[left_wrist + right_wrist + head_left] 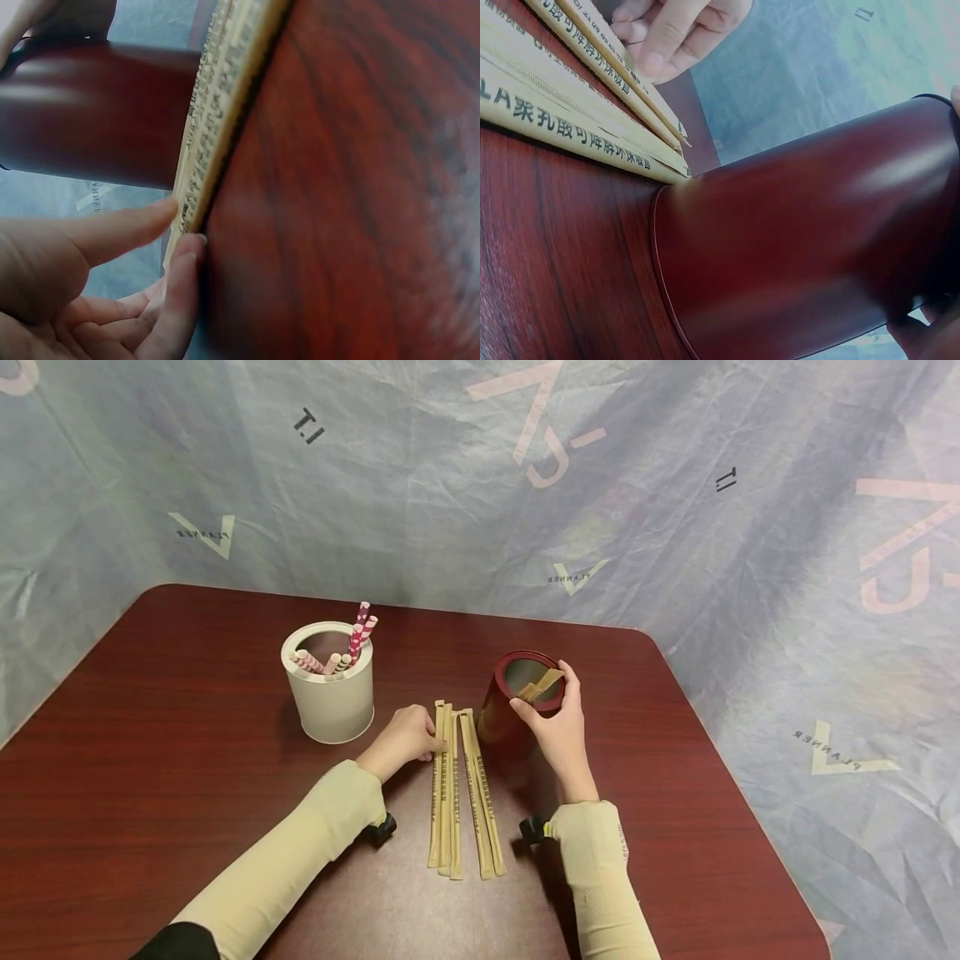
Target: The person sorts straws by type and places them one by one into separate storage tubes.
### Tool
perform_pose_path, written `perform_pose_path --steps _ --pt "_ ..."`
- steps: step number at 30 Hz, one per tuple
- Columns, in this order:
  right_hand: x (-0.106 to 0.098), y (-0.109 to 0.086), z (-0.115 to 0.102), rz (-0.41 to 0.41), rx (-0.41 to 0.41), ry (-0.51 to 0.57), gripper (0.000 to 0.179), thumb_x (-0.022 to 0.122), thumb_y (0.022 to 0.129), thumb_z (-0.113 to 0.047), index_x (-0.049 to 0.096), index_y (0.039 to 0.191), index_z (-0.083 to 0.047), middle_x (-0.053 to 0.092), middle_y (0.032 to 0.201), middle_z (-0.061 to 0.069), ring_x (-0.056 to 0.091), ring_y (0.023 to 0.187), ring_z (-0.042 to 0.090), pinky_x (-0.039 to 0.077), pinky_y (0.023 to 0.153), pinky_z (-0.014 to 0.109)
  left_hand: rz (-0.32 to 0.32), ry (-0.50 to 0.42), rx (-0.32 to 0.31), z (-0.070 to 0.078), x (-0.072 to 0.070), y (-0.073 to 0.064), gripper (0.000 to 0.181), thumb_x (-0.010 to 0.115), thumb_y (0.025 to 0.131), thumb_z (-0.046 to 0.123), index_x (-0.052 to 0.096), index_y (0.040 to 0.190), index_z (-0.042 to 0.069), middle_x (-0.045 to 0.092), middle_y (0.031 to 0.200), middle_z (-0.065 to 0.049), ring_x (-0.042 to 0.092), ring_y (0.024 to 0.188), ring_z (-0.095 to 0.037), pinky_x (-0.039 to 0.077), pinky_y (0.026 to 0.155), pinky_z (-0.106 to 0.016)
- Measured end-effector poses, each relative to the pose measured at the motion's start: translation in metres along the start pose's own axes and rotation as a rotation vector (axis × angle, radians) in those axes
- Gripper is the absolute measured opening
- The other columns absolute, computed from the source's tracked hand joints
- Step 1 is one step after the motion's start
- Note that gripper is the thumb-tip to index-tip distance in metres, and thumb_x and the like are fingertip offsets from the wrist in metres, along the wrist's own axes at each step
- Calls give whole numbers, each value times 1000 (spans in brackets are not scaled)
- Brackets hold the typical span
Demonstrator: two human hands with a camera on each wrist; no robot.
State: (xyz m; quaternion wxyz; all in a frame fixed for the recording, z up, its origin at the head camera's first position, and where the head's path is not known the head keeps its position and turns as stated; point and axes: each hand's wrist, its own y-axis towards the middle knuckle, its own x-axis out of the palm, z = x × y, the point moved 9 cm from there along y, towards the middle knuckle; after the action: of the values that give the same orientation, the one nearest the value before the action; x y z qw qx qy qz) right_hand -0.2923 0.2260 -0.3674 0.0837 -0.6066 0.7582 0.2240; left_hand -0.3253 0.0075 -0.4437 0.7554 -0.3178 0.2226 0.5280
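Observation:
Several paper-wrapped straws [483, 810] lie side by side on the table, with dark print along their sleeves. My left hand [405, 739] pinches the leftmost wrapped straw [435, 802] near its far end. In the left wrist view, thumb [142, 225] and fingertip meet at the straw's edge. My right hand [561, 731] grips a dark red can [498, 722] at its rim, thumb on the near side and fingers round the right. Wrapped straw ends [542, 683] stick up inside the can's mouth. Most of the right hand is out of frame in the right wrist view.
A white can [333, 706] with several pink and patterned paper straws [356, 639] stands at the left. Beyond the far edge of the reddish wooden table [187, 693] hangs a grey printed cloth [420, 485].

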Motion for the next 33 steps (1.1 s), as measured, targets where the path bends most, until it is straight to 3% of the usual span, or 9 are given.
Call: perform_pose_path --steps 5,11,23,27,33 --pt "0 -1 -1 2 0 2 91 78 80 -35 23 151 -25 36 150 4 40 135 21 38 109 49 4 -40 -14 -3 1 0 25 80 77 14 59 83 2 65 67 -7 62 50 -9 52 63 -23" --pt "0 -1 1 -4 5 10 89 76 81 -36 22 152 -26 35 151 3 39 137 21 37 111 48 -1 -52 -43 -4 1 1 25 80 77 11 60 88 -1 67 74 -10 62 49 -7 53 58 -22" --pt "0 -1 -1 1 5 2 91 78 80 -35 23 152 -24 35 152 4 39 136 21 38 109 49 20 -36 -6 -2 -2 -1 11 72 79 5 63 78 1 67 62 -6 62 49 -7 53 58 -22" --pt "0 0 0 7 2 2 91 78 80 -35 23 151 -24 36 151 4 40 135 21 39 109 49 19 4 5 0 -1 1 13 73 78 7 63 70 3 65 58 -4 61 48 -9 52 60 -23" --pt "0 0 0 6 0 11 91 78 80 -34 23 151 -23 35 151 4 39 136 20 38 110 48 1 20 -4 1 0 3 16 72 79 7 58 71 2 62 57 -4 62 48 -11 53 59 -25"
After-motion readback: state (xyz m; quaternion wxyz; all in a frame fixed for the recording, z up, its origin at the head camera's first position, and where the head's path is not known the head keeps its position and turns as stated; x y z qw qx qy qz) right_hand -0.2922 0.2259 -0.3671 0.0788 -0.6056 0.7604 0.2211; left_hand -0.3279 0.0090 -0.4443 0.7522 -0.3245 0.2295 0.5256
